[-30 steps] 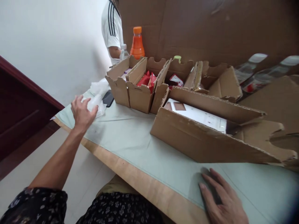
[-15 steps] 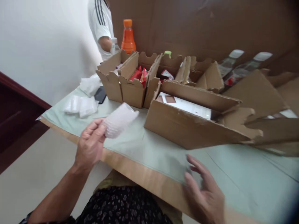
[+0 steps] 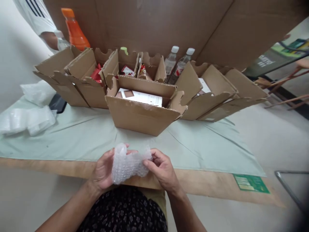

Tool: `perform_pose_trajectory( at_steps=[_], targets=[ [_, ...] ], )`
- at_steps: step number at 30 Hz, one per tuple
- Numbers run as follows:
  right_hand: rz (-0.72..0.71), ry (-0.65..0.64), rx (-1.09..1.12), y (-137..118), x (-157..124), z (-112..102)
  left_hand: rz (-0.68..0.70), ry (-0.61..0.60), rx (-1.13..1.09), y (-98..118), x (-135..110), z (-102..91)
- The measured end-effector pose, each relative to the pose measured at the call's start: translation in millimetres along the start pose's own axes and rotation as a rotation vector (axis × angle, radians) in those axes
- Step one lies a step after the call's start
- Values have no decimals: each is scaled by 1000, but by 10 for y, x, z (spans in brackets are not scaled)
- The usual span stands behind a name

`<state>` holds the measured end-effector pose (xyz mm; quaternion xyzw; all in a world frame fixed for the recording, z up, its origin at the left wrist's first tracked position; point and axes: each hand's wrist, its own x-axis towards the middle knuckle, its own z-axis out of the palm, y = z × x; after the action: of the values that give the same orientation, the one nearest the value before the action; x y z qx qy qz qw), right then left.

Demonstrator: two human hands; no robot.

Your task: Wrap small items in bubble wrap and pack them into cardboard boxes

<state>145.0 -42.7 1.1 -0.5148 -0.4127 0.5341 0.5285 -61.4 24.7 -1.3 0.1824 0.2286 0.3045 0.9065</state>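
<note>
The bubble wrap (image 3: pixel 130 166) has moved since the earlier frame from the left hand alone, left of centre, to both hands at lower centre. The right hand (image 3: pixel 163 166) pinches its right end, thumb against fingers. The left hand (image 3: pixel 103 169) cups the other end; its fingers are partly hidden, so I cannot tell how tightly they close. Both angle inward above the near edge of the counter (image 3: pixel 205 183).

Bumpy, translucent plastic bubble wrap (image 3: pixel 129 166)

On my feed I can read nothing: print on the card (image 3: pixel 251 183), bottle label (image 3: pixel 179 70) and dark panel (image 3: pixel 264 62) is blurred.
</note>
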Motion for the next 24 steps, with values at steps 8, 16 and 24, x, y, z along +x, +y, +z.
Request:
perform_pose_trajectory(
  at_steps=[8, 16, 24],
  targets=[
    [-223, 143, -313, -181, -196, -375, -27, -356, 699, 160, 56, -16],
    [-794, 134, -835, -469, -181, -526, 601, -466, 1530, 679, -39, 204],
    [-690, 125, -1508, -114, -387, -1101, 704, -278, 2317, 782, -343, -387]
  ],
)
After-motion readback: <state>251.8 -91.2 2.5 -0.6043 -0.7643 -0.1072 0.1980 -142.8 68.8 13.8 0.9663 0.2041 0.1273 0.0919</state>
